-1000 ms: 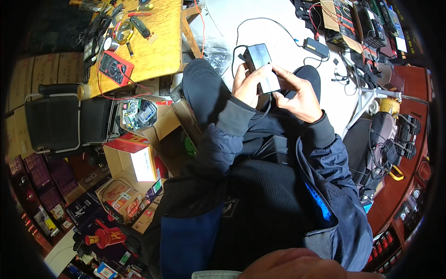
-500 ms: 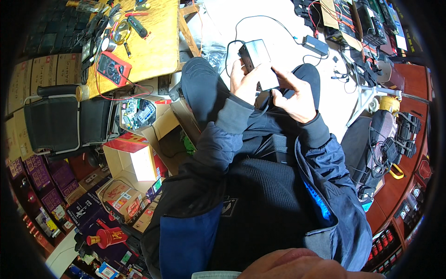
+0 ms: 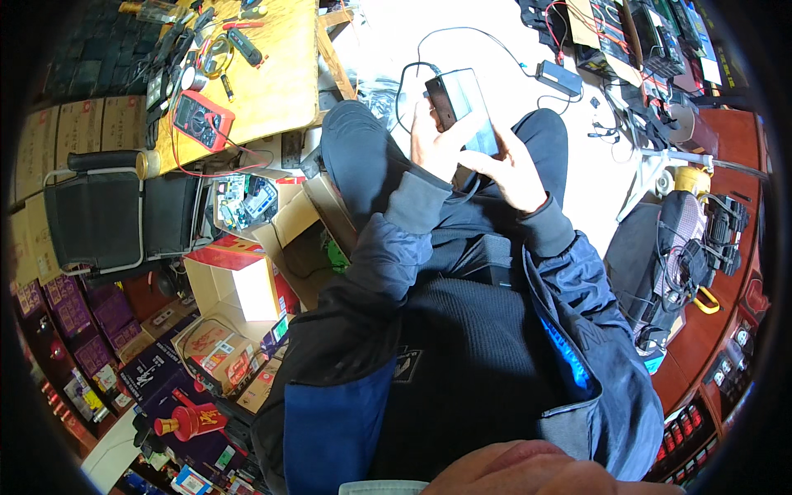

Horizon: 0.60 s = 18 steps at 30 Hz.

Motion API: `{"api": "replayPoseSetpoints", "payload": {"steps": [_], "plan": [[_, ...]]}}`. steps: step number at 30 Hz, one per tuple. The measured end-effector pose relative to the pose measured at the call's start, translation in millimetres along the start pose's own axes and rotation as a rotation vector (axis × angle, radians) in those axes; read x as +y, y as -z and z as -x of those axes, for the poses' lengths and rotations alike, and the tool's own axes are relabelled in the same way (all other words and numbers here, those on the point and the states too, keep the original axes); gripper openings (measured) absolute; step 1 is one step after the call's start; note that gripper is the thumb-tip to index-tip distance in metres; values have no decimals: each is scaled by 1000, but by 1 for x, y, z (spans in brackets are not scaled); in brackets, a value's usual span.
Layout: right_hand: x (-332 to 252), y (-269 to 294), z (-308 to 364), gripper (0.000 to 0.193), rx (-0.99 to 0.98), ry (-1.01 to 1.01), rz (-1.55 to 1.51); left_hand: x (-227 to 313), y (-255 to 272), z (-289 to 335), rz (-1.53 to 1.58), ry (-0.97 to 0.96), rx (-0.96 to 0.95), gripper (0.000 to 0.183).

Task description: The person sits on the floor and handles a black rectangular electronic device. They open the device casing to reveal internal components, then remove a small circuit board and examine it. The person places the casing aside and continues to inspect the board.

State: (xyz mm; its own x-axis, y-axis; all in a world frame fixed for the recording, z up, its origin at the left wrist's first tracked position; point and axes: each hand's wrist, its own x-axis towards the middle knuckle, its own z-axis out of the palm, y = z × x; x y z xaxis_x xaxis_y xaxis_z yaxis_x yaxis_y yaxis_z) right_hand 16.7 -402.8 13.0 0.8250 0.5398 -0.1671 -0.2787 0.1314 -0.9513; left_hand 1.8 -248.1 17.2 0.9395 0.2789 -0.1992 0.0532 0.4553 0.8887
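Seeing my left hand [image 3: 436, 142] gripping dark flat device [image 3: 462, 107], right hand [image 3: 513, 169] fingers on its lower edge, black cable [image 3: 462, 35] trailing, red multimeter [image 3: 201, 120] on desk [image 3: 272, 91].

Worn on the head, left of a side-by-side pair; only this one view given. Looks steeply down over chest and lap, close to the body, with the left hand [image 3: 436, 142] and right hand [image 3: 513, 169] near upper centre. Wide fisheye: wooden table [image 3: 276, 82] edges bend toward the dark rim.
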Motion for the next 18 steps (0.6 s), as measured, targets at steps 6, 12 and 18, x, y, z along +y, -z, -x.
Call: {"api": "replayPoseSetpoints", "payload": {"steps": [6,12,18], "plan": [[3,-5,4,75,37,25,-33,0,0,5,-29,27,0,49],[-10,5,3,75,-4,-56,-59,-1,8,1,-33,105,-43,48],[-20,23,7,70,-31,-83,20,-1,12,4,226,236,-120,51]]}}
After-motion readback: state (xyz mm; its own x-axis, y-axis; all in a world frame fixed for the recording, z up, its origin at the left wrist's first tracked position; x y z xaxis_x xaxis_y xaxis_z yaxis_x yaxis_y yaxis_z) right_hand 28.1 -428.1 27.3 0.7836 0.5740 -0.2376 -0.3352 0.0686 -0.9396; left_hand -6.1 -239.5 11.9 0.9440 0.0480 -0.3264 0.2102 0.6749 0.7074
